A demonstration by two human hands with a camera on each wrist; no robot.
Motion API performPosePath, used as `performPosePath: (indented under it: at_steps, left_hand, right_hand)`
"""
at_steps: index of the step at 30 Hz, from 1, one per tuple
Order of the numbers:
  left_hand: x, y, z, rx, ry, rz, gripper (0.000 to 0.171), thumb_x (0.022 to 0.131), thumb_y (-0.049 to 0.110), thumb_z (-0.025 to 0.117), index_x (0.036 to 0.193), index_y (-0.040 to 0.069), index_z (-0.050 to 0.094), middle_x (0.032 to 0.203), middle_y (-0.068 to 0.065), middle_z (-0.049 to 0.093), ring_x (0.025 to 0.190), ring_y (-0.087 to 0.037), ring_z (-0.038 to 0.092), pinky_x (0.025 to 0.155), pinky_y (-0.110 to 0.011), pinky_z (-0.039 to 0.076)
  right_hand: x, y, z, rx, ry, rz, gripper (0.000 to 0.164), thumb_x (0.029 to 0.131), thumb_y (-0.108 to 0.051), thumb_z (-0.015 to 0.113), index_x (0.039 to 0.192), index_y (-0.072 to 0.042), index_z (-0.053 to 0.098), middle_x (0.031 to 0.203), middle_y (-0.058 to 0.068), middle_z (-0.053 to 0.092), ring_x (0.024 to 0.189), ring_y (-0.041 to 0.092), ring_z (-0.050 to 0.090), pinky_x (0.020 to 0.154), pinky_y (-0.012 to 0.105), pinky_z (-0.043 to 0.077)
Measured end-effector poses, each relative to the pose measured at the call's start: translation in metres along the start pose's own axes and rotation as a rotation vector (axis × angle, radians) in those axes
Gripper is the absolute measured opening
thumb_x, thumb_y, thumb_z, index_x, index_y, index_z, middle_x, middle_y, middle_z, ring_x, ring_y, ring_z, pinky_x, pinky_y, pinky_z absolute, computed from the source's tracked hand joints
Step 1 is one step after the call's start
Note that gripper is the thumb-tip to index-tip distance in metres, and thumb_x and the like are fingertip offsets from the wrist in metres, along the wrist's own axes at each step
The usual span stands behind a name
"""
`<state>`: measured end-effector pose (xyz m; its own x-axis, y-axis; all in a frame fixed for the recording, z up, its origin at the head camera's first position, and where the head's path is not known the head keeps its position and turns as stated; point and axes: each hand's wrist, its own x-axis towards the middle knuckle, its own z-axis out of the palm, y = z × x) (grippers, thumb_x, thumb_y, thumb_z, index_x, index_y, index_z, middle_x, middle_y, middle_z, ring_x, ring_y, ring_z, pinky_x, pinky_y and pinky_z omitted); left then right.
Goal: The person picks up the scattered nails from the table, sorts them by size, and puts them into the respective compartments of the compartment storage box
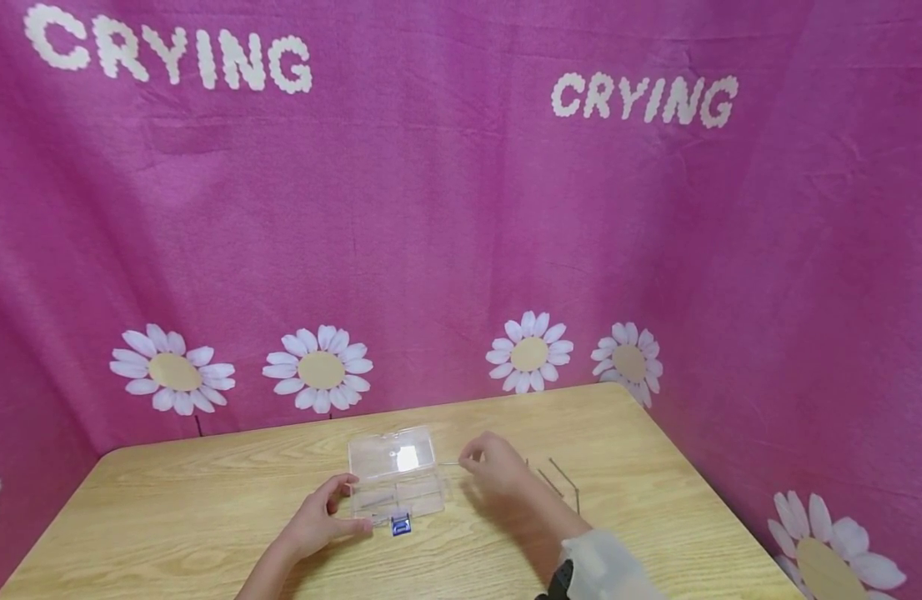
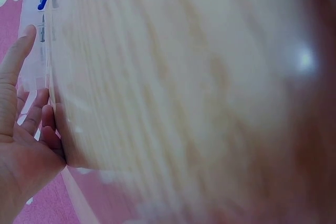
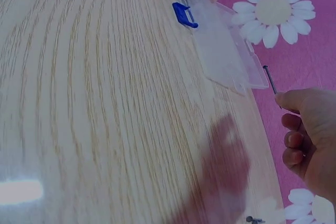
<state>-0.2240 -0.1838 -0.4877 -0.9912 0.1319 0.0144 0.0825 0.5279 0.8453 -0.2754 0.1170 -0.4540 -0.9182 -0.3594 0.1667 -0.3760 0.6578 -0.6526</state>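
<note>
A clear plastic compartment box lies on the table with its lid swung back and a blue latch at its front. My left hand holds the box at its left end, thumb along the front edge and fingers at the back. Thin nails lie in the left compartments. Right of the box, my right hand pinches a nail between thumb and forefinger. The nail's flat head points toward the box, and the other fingers are curled in.
Several loose nails lie on the wooden table to the right of my right hand, partly behind the forearm. A pink cloth with daisies and white lettering hangs behind and beside the table.
</note>
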Motion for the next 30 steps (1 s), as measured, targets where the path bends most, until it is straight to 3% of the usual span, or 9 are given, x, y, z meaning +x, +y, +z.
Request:
performPosePath:
  at_steps: [9, 30]
  left_hand:
    - [-0.001, 0.003, -0.001, -0.006, 0.0, 0.007, 0.066, 0.064, 0.02, 0.086, 0.12, 0.008, 0.053, 0.111, -0.011, 0.059, 0.09, -0.019, 0.045, 0.077, -0.03, 0.035]
    - [-0.001, 0.001, -0.001, -0.013, -0.011, 0.017, 0.065, 0.065, 0.02, 0.085, 0.12, 0.008, 0.053, 0.111, -0.011, 0.058, 0.089, -0.018, 0.044, 0.076, -0.029, 0.035]
  right_hand:
    - [0.003, -0.012, 0.008, 0.004, -0.014, -0.007, 0.013, 0.09, -0.017, 0.059, 0.09, -0.008, 0.069, 0.09, 0.002, 0.058, 0.083, 0.013, 0.052, 0.075, 0.032, 0.045]
    - [0.008, -0.03, 0.023, 0.027, -0.031, -0.036, 0.013, 0.089, -0.015, 0.06, 0.088, -0.007, 0.07, 0.081, 0.001, 0.055, 0.078, 0.011, 0.047, 0.07, 0.027, 0.04]
